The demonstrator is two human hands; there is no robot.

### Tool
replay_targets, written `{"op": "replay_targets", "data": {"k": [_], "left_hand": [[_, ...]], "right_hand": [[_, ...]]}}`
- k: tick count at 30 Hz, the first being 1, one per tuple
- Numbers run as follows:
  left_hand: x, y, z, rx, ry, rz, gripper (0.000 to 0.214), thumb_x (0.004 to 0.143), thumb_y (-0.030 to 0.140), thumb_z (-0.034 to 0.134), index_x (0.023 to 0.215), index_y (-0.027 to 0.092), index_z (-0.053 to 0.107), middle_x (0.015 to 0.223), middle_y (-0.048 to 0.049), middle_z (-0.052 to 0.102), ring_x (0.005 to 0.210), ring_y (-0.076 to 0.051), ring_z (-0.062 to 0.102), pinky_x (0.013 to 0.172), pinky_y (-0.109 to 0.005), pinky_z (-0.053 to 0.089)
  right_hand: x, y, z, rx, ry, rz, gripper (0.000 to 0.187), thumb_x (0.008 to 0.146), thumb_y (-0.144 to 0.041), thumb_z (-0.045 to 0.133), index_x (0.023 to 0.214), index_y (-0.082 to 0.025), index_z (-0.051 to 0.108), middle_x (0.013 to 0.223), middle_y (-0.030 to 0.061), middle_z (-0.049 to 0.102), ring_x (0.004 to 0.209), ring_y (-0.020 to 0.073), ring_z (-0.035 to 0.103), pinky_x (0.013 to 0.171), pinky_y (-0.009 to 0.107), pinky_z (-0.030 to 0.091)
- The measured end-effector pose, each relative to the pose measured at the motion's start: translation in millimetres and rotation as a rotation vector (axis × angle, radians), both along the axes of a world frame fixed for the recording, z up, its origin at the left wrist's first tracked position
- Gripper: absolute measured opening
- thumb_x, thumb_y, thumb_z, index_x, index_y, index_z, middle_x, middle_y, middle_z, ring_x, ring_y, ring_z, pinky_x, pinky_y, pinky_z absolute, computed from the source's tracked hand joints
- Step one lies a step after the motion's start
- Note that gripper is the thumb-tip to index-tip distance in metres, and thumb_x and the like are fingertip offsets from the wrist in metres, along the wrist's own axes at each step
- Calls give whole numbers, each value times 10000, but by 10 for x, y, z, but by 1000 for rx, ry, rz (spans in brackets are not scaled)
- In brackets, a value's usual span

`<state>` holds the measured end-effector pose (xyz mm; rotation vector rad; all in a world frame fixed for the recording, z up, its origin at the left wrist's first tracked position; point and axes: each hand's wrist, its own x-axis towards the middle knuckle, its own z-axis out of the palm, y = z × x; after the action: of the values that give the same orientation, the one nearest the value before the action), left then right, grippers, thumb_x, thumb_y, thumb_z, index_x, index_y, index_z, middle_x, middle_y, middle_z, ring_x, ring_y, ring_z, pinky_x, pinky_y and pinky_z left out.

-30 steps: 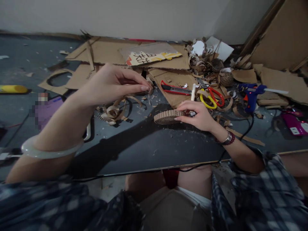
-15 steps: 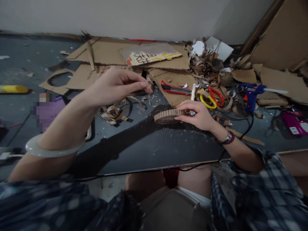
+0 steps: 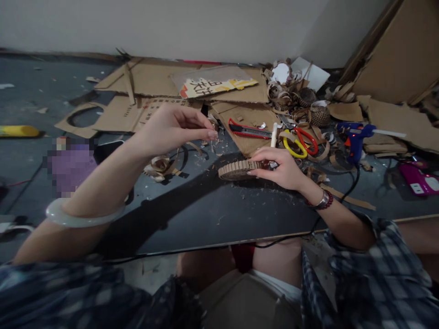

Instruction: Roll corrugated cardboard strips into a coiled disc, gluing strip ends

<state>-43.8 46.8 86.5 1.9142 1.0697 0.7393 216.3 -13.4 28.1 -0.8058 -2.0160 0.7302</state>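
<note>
My right hand [image 3: 279, 168] grips a round disc of coiled corrugated cardboard [image 3: 238, 170] by its right side, thumb below and fingers on top. The ridged rim of the disc faces up and toward me, just over the dark table. My left hand [image 3: 183, 130] hangs in the air to the left of the disc and apart from it. Its thumb and fingertips are pinched together. Whatever lies between them, if anything, is too small to name. Curled cardboard strips [image 3: 161, 167] lie below my left hand.
Behind the disc lie a red utility knife [image 3: 248, 129] and scissors [image 3: 305, 141] with yellow and red handles. A blue glue gun [image 3: 356, 137] stands at right, its cord running to the table's front edge. Flat cardboard [image 3: 154, 75] and a heap of cardboard coils [image 3: 318, 114] line the back.
My left hand has shifted slightly down and to the right, fingers still pinched. My right hand and the cardboard disc have hardly moved. The whole view has shifted a little.
</note>
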Motion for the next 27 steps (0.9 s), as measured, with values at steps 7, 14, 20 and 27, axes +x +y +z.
{"op": "replay_targets", "data": {"k": [7,14,20,27], "left_hand": [[-8,-9,-17,-5,-43,12,151,718,267,747,772,140,685,759,-49,713,681,-122,658,681,-246,540],[21,-45,16,58,-34,29,186,704,284,755,773,133,670,747,-49,705,657,-116,642,632,-234,519],[31,-38,14,27,-36,44,201,684,252,766,781,127,642,724,-32,682,654,-93,635,609,-187,502],[41,-27,-6,7,-53,55,287,647,283,770,820,121,608,677,-42,672,640,-131,650,582,-224,505]], "right_hand": [[1,0,2,9,0,7,182,769,-321,707,883,-180,694,872,33,694,759,117,608,637,246,473],[0,5,5,15,10,13,188,767,-305,712,881,-157,691,869,44,694,749,115,605,630,242,468],[3,-1,14,18,-5,12,187,773,-304,708,884,-154,694,868,47,692,770,122,611,657,250,473],[5,2,2,34,2,11,193,769,-309,713,888,-158,695,872,40,694,797,128,623,707,260,483]]}}
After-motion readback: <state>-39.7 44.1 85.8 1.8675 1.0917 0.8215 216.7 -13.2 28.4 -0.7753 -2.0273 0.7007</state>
